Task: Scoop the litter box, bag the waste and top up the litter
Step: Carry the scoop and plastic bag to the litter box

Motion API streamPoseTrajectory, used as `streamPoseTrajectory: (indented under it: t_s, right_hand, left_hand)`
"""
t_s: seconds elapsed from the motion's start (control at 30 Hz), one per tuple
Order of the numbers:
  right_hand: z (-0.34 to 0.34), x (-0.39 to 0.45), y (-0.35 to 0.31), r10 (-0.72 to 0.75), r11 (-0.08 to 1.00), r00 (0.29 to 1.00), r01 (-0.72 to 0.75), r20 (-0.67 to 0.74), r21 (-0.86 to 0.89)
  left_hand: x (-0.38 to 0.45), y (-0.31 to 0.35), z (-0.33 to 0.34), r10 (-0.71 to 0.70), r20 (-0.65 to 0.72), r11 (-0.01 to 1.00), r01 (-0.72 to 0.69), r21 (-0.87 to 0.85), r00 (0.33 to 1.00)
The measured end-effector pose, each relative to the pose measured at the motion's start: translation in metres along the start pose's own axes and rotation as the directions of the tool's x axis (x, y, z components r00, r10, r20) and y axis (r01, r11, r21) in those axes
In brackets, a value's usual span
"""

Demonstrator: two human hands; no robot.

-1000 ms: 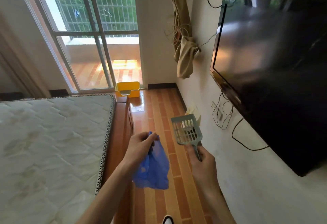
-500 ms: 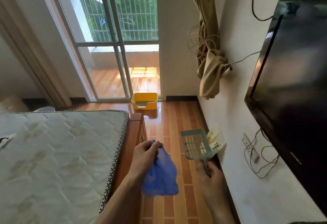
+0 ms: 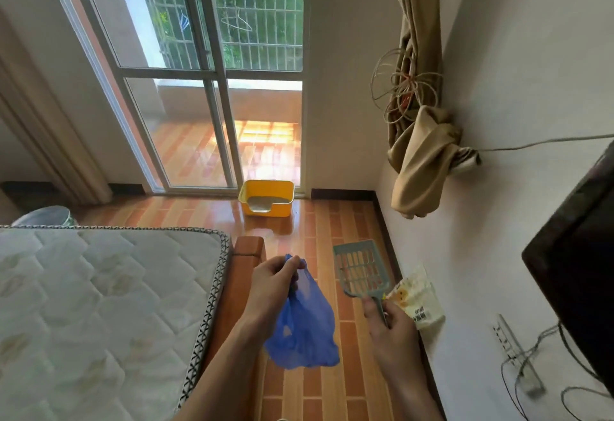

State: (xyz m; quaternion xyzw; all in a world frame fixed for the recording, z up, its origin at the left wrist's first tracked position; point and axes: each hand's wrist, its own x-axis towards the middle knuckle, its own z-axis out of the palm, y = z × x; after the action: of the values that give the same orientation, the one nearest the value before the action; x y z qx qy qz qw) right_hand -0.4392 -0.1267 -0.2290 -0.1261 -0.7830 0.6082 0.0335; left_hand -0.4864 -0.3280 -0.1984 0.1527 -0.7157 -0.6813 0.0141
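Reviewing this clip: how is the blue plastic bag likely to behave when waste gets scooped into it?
The blue plastic bag hangs limp and crumpled from the left hand, so it is probably floppy and very light. Its mouth is bunched in that pinch, so it likely won't stay open by itself. The film looks thin, so it may tear.

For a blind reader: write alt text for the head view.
A left hand holds a blue plastic bag and a right hand a slotted scoop, facing a yellow litter box on the wooden floor by a glass door, mattress at left.
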Motion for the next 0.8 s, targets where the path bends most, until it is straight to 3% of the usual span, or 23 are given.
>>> streamPoseTrajectory:
  t_s: [0.3, 0.8]
  right_hand:
    - [0.066, 0.151, -0.035, 0.032, 0.999, 0.999, -0.031, 0.021, -0.021]
    - [0.146, 0.392, -0.061, 0.053, 0.999, 0.995, -0.052, 0.090, -0.012]
  left_hand:
    - [0.147, 0.028, -0.002, 0.035, 0.074, 0.999, -0.034, -0.013, 0.997]
    - [0.391, 0.044, 0.035, -0.023, -0.016, 0.998, 0.024, 0.049, 1.000]
